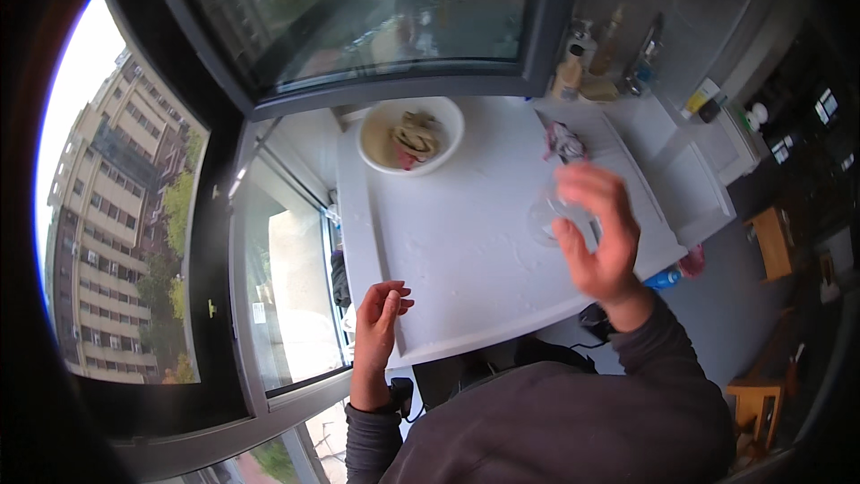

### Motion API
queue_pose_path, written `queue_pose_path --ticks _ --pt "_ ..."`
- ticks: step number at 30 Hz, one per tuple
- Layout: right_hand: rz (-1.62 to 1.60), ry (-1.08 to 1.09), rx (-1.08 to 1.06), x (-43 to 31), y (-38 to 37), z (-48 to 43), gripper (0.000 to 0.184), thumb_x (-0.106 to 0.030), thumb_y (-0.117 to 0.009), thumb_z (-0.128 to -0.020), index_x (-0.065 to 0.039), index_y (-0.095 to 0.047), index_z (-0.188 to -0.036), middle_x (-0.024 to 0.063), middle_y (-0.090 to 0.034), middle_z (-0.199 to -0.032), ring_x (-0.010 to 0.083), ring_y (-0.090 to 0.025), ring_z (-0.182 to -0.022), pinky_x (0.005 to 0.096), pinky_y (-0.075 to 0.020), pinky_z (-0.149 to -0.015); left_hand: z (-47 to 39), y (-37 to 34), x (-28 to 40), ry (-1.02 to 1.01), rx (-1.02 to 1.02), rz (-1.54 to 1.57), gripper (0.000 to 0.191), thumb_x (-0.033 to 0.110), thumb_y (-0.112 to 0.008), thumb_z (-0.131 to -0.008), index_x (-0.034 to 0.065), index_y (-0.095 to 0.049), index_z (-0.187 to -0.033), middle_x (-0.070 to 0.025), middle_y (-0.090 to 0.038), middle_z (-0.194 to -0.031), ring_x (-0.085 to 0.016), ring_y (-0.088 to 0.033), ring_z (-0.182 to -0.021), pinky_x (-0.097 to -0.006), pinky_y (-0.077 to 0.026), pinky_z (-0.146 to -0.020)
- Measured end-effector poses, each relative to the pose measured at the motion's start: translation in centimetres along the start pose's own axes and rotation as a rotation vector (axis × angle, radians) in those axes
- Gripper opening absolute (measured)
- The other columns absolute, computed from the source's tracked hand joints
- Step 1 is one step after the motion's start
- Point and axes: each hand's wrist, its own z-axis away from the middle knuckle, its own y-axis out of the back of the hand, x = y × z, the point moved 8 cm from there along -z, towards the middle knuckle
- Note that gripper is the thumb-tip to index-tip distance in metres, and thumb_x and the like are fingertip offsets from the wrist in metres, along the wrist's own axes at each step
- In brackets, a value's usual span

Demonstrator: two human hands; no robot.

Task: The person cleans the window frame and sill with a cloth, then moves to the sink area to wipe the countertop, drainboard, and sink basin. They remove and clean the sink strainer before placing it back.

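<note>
My right hand (pixel 603 235), slightly blurred, is raised above the right part of a white countertop (pixel 463 235), fingers apart and holding nothing. Below and beside it lies a clear, round, transparent object (pixel 543 218), partly hidden by the hand; its kind cannot be told. Just beyond the fingers lies a crumpled pink and grey cloth (pixel 566 141). Over the counter's left edge is my left hand (pixel 384 312), fingers loosely curled and apart, with nothing seen in it. At the back left of the counter stands a white basin (pixel 447 151) holding crumpled beige and red cloth (pixel 415 138).
An open window sash (pixel 403 86) reaches over the counter's back. Bottles, among them a pump bottle (pixel 569 74), stand in the back right corner near a faucet (pixel 635 81). A white sink (pixel 695 175) lies to the right. Glass window panes (pixel 295 296) border the left side.
</note>
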Motion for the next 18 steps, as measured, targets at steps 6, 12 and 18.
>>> queue_pose_path --ticks 6,12,18 --pt "0.21 -0.601 -0.396 13.1 -0.9 5.9 0.104 -0.028 -0.088 -0.064 -0.01 -0.028 -0.147 0.0233 -0.031 -0.15 0.0453 -0.035 -0.137 0.048 -0.0355 -0.11 -0.8 -4.5 1.3 -0.01 -0.092 -0.062 0.032 0.028 -0.053 -0.102 0.0001 -0.059 -0.116 -0.0111 -0.068 -0.102 -0.019 -0.067 -0.092 -0.0312 -0.051 -0.083" --pt "0.042 -0.448 -0.334 19.2 -1.6 5.7 0.099 -0.02 -0.086 -0.065 -0.009 -0.03 -0.146 0.0204 -0.034 -0.148 0.0385 -0.038 -0.135 0.0434 -0.0392 -0.107 -0.7 -8.0 2.2 -0.034 -0.062 -0.099 0.032 0.027 -0.054 -0.102 -0.0013 -0.059 -0.116 -0.0125 -0.068 -0.103 -0.02 -0.067 -0.092 -0.0321 -0.052 -0.083" --pt "-0.039 -0.385 -0.086 29.7 -4.7 -0.8 0.098 -0.02 -0.086 -0.064 -0.005 -0.032 -0.144 0.0197 -0.036 -0.144 0.0385 -0.036 -0.134 0.0432 -0.036 -0.109 0.1 -10.7 1.7 -0.019 0.007 -0.095 0.032 0.026 -0.054 -0.102 -0.0014 -0.059 -0.116 -0.0129 -0.068 -0.103 -0.021 -0.067 -0.093 -0.0317 -0.053 -0.082"
